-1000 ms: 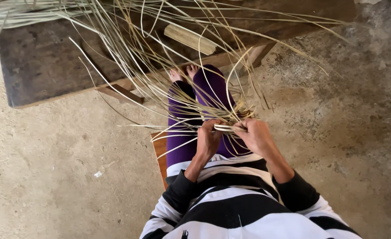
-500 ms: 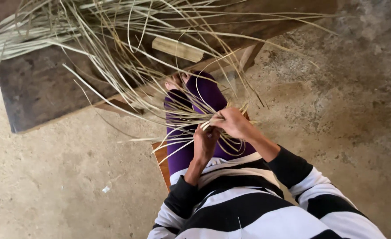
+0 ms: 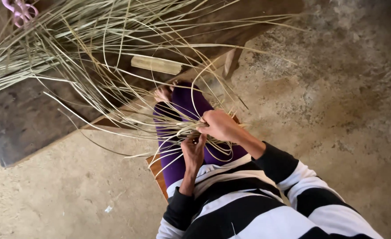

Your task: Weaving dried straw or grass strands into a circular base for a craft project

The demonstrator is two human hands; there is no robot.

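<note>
I sit on a low wooden stool [image 3: 156,171] with purple-trousered legs stretched forward. A loose fan of long pale cane strips [image 3: 107,71] spreads from my lap up over a dark wooden bench [image 3: 23,119]. My right hand [image 3: 220,126] is closed over the gathered strips where they cross above my knees. Just below it, my left hand [image 3: 193,150] pinches the same strips from underneath. The crossing point itself is hidden by my fingers.
A short split piece of bamboo [image 3: 156,64] lies on the bench among the strips. Pink-handled scissors [image 3: 21,9] sit at the top left corner. Rough concrete floor [image 3: 328,97] lies to the right and left, with a small white scrap [image 3: 109,209].
My right hand has crossed leftward over the strips and now sits above my left hand. The view has shifted, bringing more of the bench and the scissors into sight.
</note>
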